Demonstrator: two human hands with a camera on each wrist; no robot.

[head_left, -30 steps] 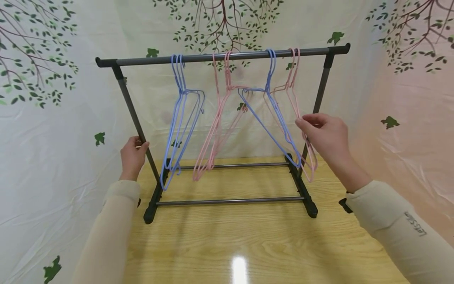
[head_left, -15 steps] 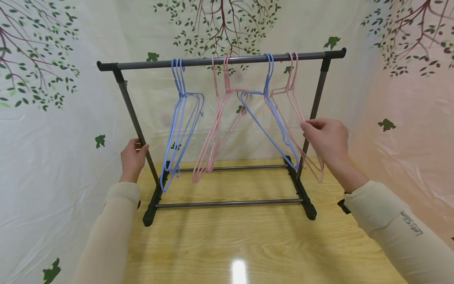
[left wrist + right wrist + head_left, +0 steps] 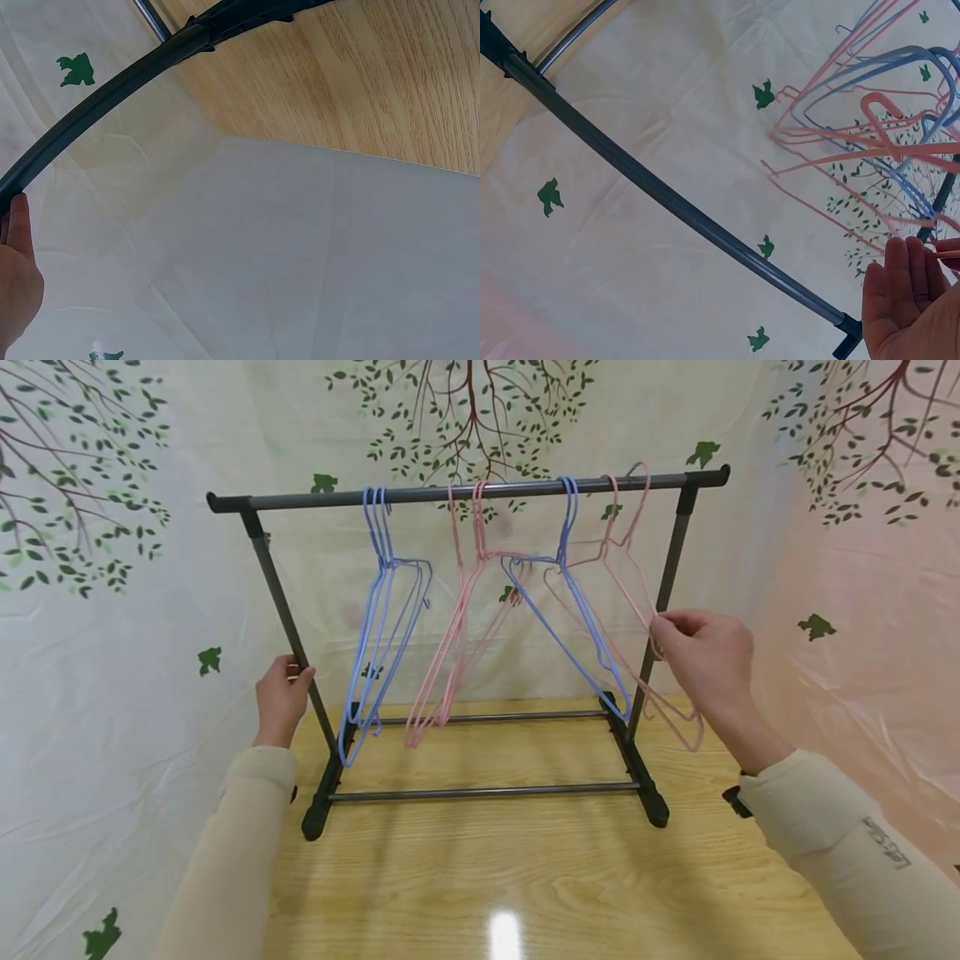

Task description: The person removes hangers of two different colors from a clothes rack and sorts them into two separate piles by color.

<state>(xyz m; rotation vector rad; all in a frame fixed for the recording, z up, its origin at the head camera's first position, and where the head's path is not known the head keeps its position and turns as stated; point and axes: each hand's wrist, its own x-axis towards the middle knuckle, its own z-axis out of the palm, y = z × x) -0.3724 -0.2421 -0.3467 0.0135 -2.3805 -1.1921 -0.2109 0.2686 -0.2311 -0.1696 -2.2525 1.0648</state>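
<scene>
Rack (image 3: 483, 791) with a left post (image 3: 278, 591) and right post (image 3: 671, 556) carries, along its bar (image 3: 525, 489), blue hangers (image 3: 385, 559) and pink hangers (image 3: 482, 522), the rightmost pink hanger (image 3: 638, 517) pinched near the right post by the right hand (image 3: 708, 656) while the left hand (image 3: 280, 703) grips the left post.

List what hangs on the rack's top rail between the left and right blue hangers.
The head view shows pink hangers on the top rail, between the left blue hangers and the right blue hangers.
</scene>
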